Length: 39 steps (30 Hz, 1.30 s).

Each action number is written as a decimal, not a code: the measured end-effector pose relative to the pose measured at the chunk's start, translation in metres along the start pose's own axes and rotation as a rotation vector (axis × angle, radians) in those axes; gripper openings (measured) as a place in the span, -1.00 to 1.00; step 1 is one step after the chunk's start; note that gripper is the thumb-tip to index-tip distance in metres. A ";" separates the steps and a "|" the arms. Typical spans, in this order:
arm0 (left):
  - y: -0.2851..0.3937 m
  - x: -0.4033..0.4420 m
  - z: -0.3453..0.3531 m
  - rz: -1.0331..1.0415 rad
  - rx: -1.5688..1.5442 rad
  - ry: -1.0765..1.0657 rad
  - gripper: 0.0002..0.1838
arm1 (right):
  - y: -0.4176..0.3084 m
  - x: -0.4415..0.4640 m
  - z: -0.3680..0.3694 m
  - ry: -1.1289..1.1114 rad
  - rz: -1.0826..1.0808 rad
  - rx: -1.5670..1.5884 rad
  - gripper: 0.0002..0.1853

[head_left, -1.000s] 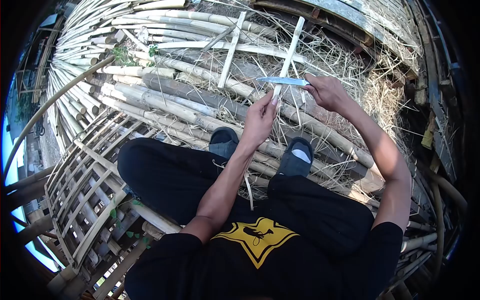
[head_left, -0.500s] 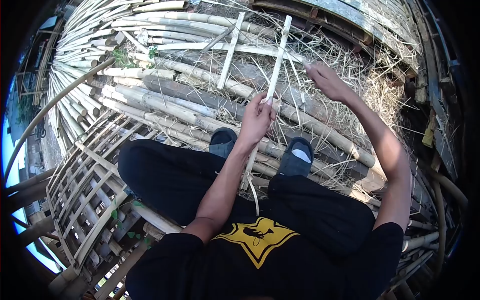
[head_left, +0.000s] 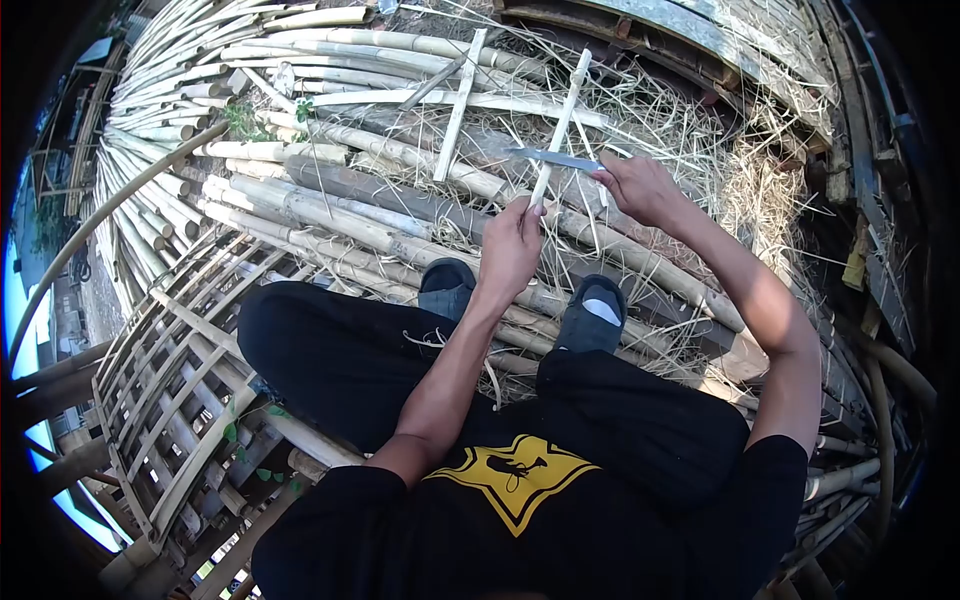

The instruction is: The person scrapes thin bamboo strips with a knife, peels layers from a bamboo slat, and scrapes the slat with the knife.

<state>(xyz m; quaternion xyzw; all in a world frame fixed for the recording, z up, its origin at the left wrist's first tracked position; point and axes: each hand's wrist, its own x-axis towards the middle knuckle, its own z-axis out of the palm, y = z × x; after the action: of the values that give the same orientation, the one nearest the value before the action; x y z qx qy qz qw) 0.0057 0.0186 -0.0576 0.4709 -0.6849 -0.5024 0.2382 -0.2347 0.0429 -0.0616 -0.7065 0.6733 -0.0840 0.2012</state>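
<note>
Between my knees, my left hand (head_left: 512,245) is closed around a pale bamboo strip (head_left: 567,112), which slants up and away from me. The strip's lower part is mostly hidden behind my hand and forearm. My right hand (head_left: 643,188) grips a knife (head_left: 555,157) by its handle, which my fingers cover. The blade points left and crosses the strip above my left hand; whether it touches the strip I cannot tell. A second flat bamboo strip (head_left: 461,108) lies on the poles to the left.
Bamboo poles (head_left: 350,222) lie across the ground under my sandals. Thin shavings (head_left: 690,150) are heaped at the right. A lattice of woven bamboo (head_left: 190,370) stands at my left. Stacked poles (head_left: 150,150) fill the far left, and wooden boards (head_left: 680,45) lie at the back.
The knife has turned to point left and now crosses the strip. My right hand has shifted slightly down and left. The held strip's far end sits a little lower and further right.
</note>
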 end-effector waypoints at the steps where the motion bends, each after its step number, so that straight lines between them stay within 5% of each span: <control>1: 0.000 -0.001 -0.002 -0.004 0.014 -0.005 -0.79 | 0.018 0.005 -0.008 0.111 0.157 0.024 -0.59; 4: 0.023 -0.019 -0.007 0.033 0.054 -0.009 -0.79 | 0.162 -0.004 -0.056 0.260 0.539 -0.246 -0.53; 6: 0.034 -0.018 -0.013 0.017 -0.077 -0.008 -0.80 | 0.194 -0.031 -0.080 0.590 0.527 -0.133 -0.49; 8: 0.023 -0.006 -0.019 -0.048 -0.156 -0.067 -0.80 | 0.202 -0.040 -0.090 0.771 0.516 -0.127 -0.46; 10: 0.005 -0.001 -0.016 -0.171 -0.369 -0.171 -0.78 | 0.180 -0.048 -0.086 0.754 0.696 0.530 -0.44; 12: 0.010 -0.002 -0.012 -0.193 -0.427 -0.183 -0.77 | 0.121 -0.040 -0.070 0.811 0.462 0.311 -0.45; 15: 0.021 0.001 -0.012 -0.238 -0.517 -0.215 -0.74 | 0.033 -0.029 -0.054 0.338 0.154 0.248 -0.62; 19: 0.029 -0.003 -0.013 -0.277 -0.685 -0.238 -0.74 | -0.034 -0.022 -0.016 0.144 -0.172 0.162 -0.67; 26: 0.026 -0.004 -0.011 -0.297 -0.787 -0.261 -0.78 | -0.025 -0.020 -0.011 0.095 -0.173 0.066 -0.64; 30: 0.034 -0.014 -0.017 -0.300 -0.792 -0.314 -0.81 | 0.072 -0.002 -0.039 0.300 0.335 0.047 -0.54; 31: 0.036 -0.020 -0.020 -0.263 -0.752 -0.389 -0.82 | 0.097 -0.005 -0.052 0.373 0.369 -0.084 -0.52; 35: 0.038 -0.008 -0.018 -0.236 -0.646 -0.312 -0.77 | 0.078 -0.019 -0.066 0.730 0.374 0.223 -0.49; 37: 0.029 -0.005 -0.013 -0.232 -0.597 -0.285 -0.75 | 0.042 -0.025 -0.066 0.651 0.297 0.303 -0.54; 39: 0.022 -0.005 -0.009 -0.228 -0.547 -0.253 -0.74 | 0.013 -0.030 -0.067 0.294 0.110 0.257 -0.62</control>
<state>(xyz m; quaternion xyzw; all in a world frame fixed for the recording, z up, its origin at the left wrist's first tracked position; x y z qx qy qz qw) 0.0060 0.0198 -0.0336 0.3967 -0.4917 -0.7458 0.2112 -0.2753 0.0608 -0.0020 -0.6175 0.7166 -0.2604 0.1933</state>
